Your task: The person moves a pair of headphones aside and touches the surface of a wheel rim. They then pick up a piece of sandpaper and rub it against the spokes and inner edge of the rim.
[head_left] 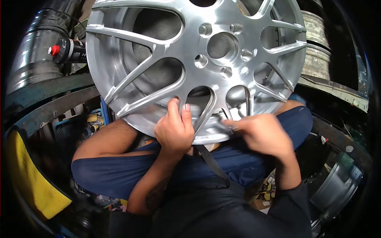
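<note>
A silver alloy wheel rim (194,23) with split spokes and a round centre bore fills the upper middle, its lower edge resting over my crossed legs. My left hand (174,129) is closed on a lower spoke, index finger and thumb pointing up along it, with the other fingers partly hidden. To the right, my right hand (266,135) is smeared by motion; its fingers are drawn together, their tips at the lower right spokes. Whatever lies between those fingertips, if anything, is too small and blurred to name.
A dark bottle with a red cap (55,50) lies at the upper left beside large metal cylinders (35,55). A yellow cloth (33,178) hangs at the left. More rims (317,59) are stacked at the right, and another metal rim (335,186) sits lower right.
</note>
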Tool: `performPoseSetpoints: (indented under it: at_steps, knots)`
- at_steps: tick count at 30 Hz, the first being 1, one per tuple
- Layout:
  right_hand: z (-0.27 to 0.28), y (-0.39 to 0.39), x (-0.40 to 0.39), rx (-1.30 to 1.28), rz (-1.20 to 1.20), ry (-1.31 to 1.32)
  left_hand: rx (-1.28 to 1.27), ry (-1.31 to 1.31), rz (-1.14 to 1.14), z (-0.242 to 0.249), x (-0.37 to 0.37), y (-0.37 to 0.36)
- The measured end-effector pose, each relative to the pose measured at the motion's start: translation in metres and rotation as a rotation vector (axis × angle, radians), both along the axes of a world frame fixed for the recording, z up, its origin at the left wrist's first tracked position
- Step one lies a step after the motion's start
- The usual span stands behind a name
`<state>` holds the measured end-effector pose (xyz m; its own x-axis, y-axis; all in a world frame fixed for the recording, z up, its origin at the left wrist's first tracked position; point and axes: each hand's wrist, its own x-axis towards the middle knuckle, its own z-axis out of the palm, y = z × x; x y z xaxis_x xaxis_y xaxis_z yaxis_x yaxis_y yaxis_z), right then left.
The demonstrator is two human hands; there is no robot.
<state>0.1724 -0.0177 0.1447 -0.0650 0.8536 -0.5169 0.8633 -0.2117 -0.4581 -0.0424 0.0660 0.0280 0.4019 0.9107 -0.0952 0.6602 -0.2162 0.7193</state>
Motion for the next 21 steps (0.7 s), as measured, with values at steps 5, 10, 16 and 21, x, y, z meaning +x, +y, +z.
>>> performPoseSetpoints:
  at_steps: [5,10,16,21]
  knots:
    - [0.009,-0.032,0.038,0.047,-0.607,0.607,-0.013,-0.059,0.037,0.007,0.004,0.002]
    - [-0.026,-0.038,0.004,0.220,-0.702,0.780,0.060,-0.294,0.081,0.006,0.001,0.004]
    - [-0.044,-0.040,-0.002,0.111,-0.747,1.037,0.359,-0.108,-0.557,0.050,0.014,-0.038]
    - [-0.029,-0.012,0.021,0.254,-0.977,1.361,0.389,0.260,-0.488,0.097,0.064,-0.047]
